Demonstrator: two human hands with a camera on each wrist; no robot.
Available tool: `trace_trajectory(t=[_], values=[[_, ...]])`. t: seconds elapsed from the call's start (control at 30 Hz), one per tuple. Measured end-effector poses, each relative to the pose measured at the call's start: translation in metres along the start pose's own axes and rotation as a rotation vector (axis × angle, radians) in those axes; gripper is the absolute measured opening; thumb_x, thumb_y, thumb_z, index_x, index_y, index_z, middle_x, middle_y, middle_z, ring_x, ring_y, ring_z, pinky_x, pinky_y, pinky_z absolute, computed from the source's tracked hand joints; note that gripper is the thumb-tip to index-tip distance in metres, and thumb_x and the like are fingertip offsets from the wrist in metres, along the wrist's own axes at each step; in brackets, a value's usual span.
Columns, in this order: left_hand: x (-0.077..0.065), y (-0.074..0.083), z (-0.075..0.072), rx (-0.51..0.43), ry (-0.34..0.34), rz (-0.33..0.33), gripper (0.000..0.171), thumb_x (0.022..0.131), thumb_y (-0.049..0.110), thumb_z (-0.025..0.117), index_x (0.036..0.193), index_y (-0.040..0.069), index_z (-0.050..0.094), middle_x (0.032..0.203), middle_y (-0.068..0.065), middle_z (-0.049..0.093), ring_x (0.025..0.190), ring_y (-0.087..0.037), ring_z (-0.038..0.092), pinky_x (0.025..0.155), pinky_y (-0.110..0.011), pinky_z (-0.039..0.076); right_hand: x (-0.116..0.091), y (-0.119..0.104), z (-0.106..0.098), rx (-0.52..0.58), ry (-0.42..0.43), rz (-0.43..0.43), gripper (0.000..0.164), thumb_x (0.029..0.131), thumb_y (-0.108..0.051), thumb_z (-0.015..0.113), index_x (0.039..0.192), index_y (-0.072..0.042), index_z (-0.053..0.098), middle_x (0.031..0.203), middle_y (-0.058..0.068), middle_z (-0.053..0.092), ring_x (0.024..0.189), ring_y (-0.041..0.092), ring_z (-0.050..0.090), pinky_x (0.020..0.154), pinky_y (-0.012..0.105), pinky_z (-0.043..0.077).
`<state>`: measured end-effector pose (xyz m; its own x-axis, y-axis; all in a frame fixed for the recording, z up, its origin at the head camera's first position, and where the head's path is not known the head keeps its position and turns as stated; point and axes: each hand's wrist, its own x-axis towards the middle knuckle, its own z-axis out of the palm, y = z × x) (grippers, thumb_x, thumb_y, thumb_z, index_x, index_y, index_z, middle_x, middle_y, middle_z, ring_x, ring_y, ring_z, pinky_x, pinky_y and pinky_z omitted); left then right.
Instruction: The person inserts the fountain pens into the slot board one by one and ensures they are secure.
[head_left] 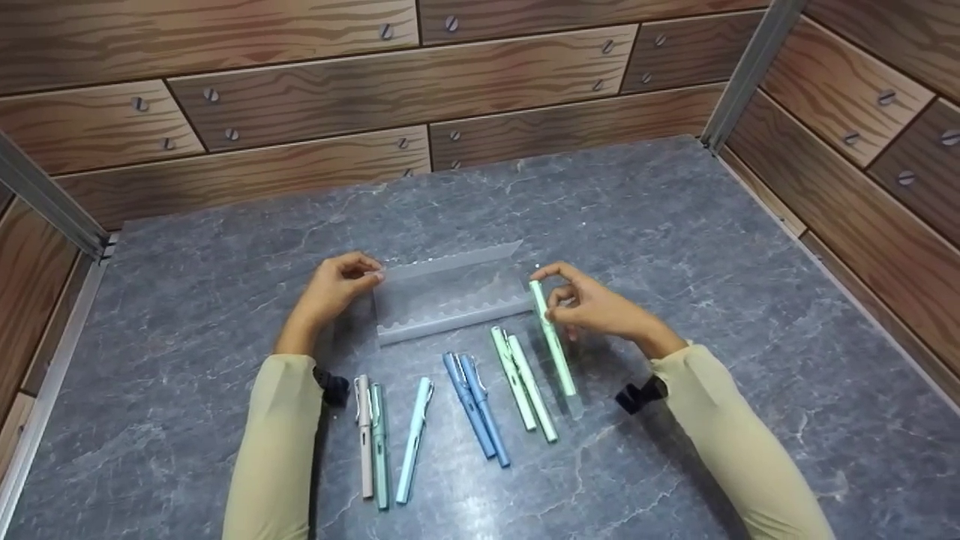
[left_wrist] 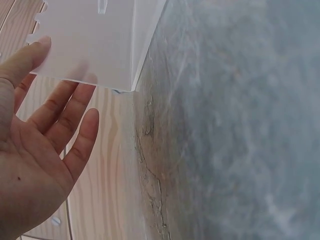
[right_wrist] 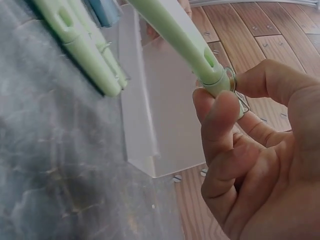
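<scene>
A clear plastic pen rack (head_left: 450,285) with notched edges lies in the middle of the table. My left hand (head_left: 337,289) pinches its left edge; in the left wrist view the thumb (left_wrist: 37,52) lies on the near face and fingers are behind the see-through sheet. To the right of the rack, my right hand (head_left: 592,304) grips a light green pen (head_left: 556,349) near its clip end. The pen (right_wrist: 180,45) slants, its other end pointing towards me. Two more light green pens (head_left: 515,382) lie side by side just left of it.
In front of the rack lie two blue pens (head_left: 471,409), a pale blue pen (head_left: 414,442), a teal pen (head_left: 380,450) and a greyish-pink pen (head_left: 364,439). Wood-patterned walls (head_left: 315,97) with metal corner posts (head_left: 750,75) bound the grey marbled table (head_left: 675,225).
</scene>
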<state>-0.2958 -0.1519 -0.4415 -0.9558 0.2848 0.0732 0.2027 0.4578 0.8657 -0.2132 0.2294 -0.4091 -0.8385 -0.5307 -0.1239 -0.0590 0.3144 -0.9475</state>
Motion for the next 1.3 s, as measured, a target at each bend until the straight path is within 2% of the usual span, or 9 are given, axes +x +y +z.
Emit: trace_trajectory(t=[0.1, 0.3, 0.53, 0.83, 1.1, 1.3], values=[[-0.001, 0.0, 0.0, 0.002, -0.007, -0.012, 0.019, 0.09, 0.012, 0.067, 0.103, -0.001, 0.067, 0.094, -0.002, 0.068, 0.08, -0.005, 0.056, 0.072, -0.02, 0.044, 0.002, -0.005, -0.001, -0.002, 0.01, 0.003, 0.053, 0.091, 0.002, 0.052, 0.139, -0.007, 0.034, 0.079, 0.005, 0.055, 0.05, 0.01, 0.048, 0.053, 0.03, 0.049], [-0.002, 0.001, 0.0, -0.006, -0.012, -0.032, 0.019, 0.09, 0.012, 0.067, 0.103, -0.001, 0.067, 0.091, 0.0, 0.067, 0.078, -0.005, 0.055, 0.07, -0.019, 0.043, 0.008, -0.01, -0.004, -0.006, 0.025, -0.022, 0.051, 0.094, -0.002, 0.052, 0.141, -0.006, 0.033, 0.08, 0.005, 0.058, 0.051, 0.014, 0.049, 0.055, 0.034, 0.05], [-0.001, 0.003, -0.002, -0.009, -0.014, -0.011, 0.018, 0.09, 0.01, 0.067, 0.103, -0.002, 0.067, 0.09, 0.0, 0.066, 0.078, -0.006, 0.055, 0.07, -0.019, 0.043, 0.014, -0.018, -0.008, -0.003, 0.081, -0.016, 0.053, 0.092, -0.002, 0.053, 0.141, -0.015, 0.036, 0.084, 0.008, 0.058, 0.054, 0.012, 0.051, 0.052, 0.027, 0.048], [0.0, 0.001, -0.001, -0.013, -0.024, -0.002, 0.019, 0.09, 0.011, 0.067, 0.103, -0.003, 0.066, 0.092, -0.003, 0.068, 0.08, -0.005, 0.056, 0.072, -0.019, 0.044, 0.025, -0.03, -0.017, -0.027, 0.115, -0.046, 0.053, 0.091, -0.001, 0.053, 0.139, -0.015, 0.037, 0.085, 0.009, 0.06, 0.052, 0.012, 0.052, 0.049, 0.027, 0.049], [0.0, 0.002, -0.002, -0.015, -0.03, -0.035, 0.019, 0.091, 0.012, 0.066, 0.105, -0.001, 0.067, 0.097, -0.007, 0.069, 0.083, -0.006, 0.058, 0.074, -0.021, 0.045, 0.038, -0.038, -0.024, -0.032, 0.155, -0.044, 0.052, 0.092, -0.003, 0.055, 0.139, -0.018, 0.037, 0.085, 0.006, 0.059, 0.053, 0.011, 0.052, 0.051, 0.024, 0.046], [-0.001, 0.002, -0.002, -0.031, -0.028, -0.031, 0.02, 0.09, 0.011, 0.066, 0.105, -0.002, 0.066, 0.094, -0.003, 0.068, 0.081, -0.004, 0.058, 0.074, -0.02, 0.045, 0.046, -0.039, -0.026, -0.056, 0.163, -0.05, 0.052, 0.094, -0.003, 0.055, 0.14, -0.016, 0.037, 0.086, 0.008, 0.059, 0.053, 0.011, 0.052, 0.051, 0.026, 0.047]])
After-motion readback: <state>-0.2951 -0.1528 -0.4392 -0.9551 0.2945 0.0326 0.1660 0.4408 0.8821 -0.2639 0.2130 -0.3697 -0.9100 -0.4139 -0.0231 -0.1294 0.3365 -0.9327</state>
